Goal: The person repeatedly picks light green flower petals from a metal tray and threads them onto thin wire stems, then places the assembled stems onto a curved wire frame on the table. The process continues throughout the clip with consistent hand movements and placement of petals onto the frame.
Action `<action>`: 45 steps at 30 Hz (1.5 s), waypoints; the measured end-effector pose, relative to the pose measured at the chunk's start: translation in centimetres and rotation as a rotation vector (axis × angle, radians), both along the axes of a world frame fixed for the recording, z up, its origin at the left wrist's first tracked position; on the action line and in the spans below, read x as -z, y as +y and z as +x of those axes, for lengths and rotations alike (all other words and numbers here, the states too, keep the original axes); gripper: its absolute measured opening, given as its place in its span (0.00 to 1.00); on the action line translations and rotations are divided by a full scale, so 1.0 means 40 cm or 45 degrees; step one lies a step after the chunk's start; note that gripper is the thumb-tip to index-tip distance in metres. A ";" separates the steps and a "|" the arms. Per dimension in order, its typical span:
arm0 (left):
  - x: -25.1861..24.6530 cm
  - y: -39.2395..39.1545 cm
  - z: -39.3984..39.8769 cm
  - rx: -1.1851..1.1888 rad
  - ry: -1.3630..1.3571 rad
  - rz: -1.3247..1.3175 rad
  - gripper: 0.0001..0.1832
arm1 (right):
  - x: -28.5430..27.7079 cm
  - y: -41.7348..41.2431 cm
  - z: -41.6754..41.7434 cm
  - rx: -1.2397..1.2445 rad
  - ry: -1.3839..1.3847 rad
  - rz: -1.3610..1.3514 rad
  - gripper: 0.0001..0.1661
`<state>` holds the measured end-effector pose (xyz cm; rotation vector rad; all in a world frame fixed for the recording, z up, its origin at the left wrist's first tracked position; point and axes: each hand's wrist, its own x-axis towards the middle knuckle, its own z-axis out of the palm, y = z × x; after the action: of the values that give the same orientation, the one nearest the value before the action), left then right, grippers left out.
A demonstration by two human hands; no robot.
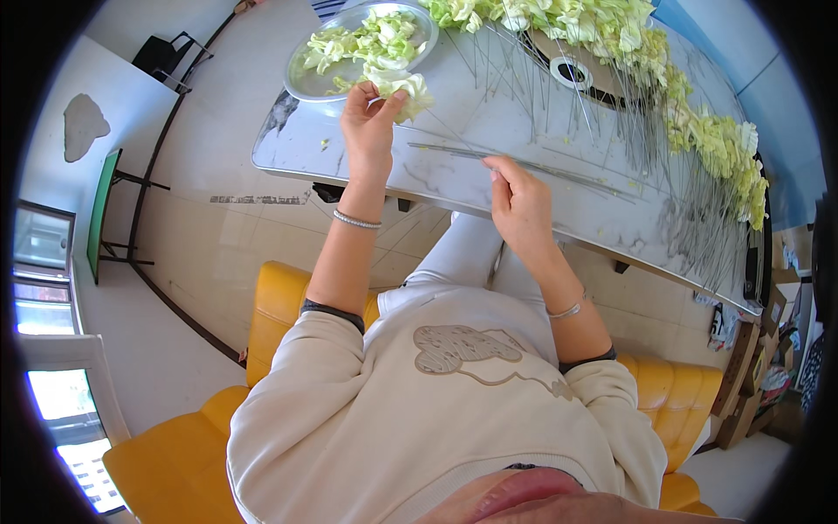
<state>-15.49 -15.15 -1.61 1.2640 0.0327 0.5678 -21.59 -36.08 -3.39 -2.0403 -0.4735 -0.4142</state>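
Observation:
My left hand [370,128] pinches a pale green-white ruffled artificial flower [414,88] between thumb and fingers, just in front of a round metal basin [292,85]. Loose ruffled petal pieces [386,39] of the same colour lie in the basin. A thin wire stem [452,133] slants from the flower down to my right hand [522,206], whose thumb and fingertips are closed on its lower end. Beneath and beside that hand, a loose bundle of straight wires [576,177] rests on the marble-patterned table [445,177].
Many similar flowers on wire stems [727,147] line the table's far and right sides, their stems pointing inward. Among them sits a round brown object with a white ring [571,73]. Yellow padded seating [275,314] is behind me; cardboard boxes [740,373] stand at right.

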 end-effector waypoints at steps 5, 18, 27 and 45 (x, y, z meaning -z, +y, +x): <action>0.030 -0.011 -0.002 -0.273 -0.180 0.409 0.11 | -0.003 0.002 -0.008 -0.049 0.055 0.010 0.10; 0.039 -0.079 -0.042 -0.430 -0.321 0.843 0.11 | -0.028 0.063 -0.019 -0.026 0.135 0.075 0.08; -0.058 0.107 0.048 0.098 0.001 1.192 0.19 | 0.019 0.039 0.060 -0.132 0.599 0.443 0.09; -0.113 0.226 0.264 -0.217 -0.070 1.830 0.08 | 0.037 0.030 0.057 -0.216 0.442 0.421 0.11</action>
<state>-4.91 -6.13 2.91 2.6504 -0.3821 0.7957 -19.31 -34.87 -4.89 -1.6898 -0.3349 -0.0276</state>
